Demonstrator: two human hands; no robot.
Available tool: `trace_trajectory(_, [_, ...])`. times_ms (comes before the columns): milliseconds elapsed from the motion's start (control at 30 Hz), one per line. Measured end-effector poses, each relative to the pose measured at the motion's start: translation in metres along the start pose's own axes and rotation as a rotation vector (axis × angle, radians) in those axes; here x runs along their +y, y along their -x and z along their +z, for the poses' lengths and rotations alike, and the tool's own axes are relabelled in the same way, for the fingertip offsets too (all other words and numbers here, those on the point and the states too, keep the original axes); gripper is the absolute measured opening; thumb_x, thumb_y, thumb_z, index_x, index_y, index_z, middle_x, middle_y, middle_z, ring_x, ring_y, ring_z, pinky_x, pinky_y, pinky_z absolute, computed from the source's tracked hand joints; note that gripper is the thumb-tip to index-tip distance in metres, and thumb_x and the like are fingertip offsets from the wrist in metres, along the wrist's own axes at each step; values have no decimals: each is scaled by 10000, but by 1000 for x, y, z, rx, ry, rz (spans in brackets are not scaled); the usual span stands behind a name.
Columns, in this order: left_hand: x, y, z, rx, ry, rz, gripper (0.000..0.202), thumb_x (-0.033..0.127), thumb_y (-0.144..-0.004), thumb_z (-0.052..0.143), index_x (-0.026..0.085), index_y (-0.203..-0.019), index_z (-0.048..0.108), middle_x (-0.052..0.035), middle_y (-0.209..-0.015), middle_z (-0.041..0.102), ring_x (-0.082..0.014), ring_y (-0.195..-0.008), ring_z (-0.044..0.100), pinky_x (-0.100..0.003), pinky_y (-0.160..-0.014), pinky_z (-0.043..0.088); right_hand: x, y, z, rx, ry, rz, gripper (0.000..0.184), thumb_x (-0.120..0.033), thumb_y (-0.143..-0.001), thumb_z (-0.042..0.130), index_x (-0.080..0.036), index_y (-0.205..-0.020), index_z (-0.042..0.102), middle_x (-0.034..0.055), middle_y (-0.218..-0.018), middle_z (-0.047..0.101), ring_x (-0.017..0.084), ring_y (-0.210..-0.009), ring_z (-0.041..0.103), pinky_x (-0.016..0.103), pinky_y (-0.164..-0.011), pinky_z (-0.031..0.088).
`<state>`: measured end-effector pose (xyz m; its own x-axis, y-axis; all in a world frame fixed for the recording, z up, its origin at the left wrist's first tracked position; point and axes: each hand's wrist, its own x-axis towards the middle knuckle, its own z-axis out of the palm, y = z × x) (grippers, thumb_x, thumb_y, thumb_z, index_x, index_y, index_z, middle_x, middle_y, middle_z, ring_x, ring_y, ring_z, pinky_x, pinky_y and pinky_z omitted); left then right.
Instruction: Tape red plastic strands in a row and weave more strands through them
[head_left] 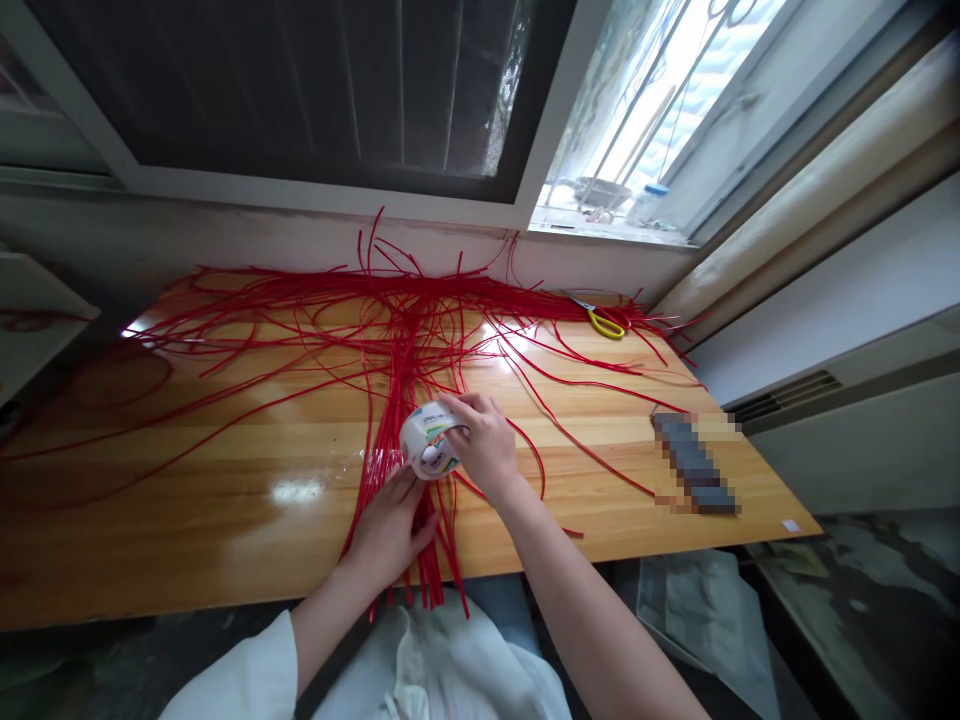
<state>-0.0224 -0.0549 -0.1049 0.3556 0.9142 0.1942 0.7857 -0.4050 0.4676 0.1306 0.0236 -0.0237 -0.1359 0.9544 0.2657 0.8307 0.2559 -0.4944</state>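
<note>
A bundle of red strips (405, 400) runs from the table's near edge to the far side, where the strips fan out left and right. My left hand (391, 530) lies flat on the bundle near the front edge, fingers stretched out, pressing it down. Just above it my right hand (484, 440) grips a roll of clear tape (429, 440) with a white printed core, held against the strips. A stretch of clear tape seems to lie across the bundle to the left of the roll.
The wooden table (225, 480) stands against a wall under a window. Yellow-handled scissors (604, 320) lie at the far right among the strips. A blurred dark object (694, 462) rests near the right edge. White cloth (450, 670) hangs below the front edge.
</note>
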Motion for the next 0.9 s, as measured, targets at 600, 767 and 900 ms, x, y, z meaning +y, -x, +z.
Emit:
trace_trajectory(600, [-6,4,2,-41,-76,36,681,270,-801,491,132,-1409,218,-142,-1415,371,-253,-1324,300,-425,-1042,350,30,7,9,80,-355,206,458,-145,-715,462,-286,-1115,635,11,-1001,592,164,-933,531,263,-785,441])
trace_trajectory(767, [-8,7,5,-25,-74,-29,898,260,-778,532,137,-1432,-72,-177,-1429,332,-280,-1310,322,-442,-998,391,36,6,13,84,-429,229,452,-149,-709,459,-272,-1105,641,14,-1001,588,156,-899,549,256,-744,454])
trace_trajectory(900, [-12,8,6,-11,-76,-5,864,331,-807,519,160,-1436,-47,-168,-1440,315,-273,-1335,269,-450,-1018,368,30,6,10,75,-437,210,467,-136,-704,460,-272,-1115,634,9,-1013,591,148,-891,551,241,-732,459])
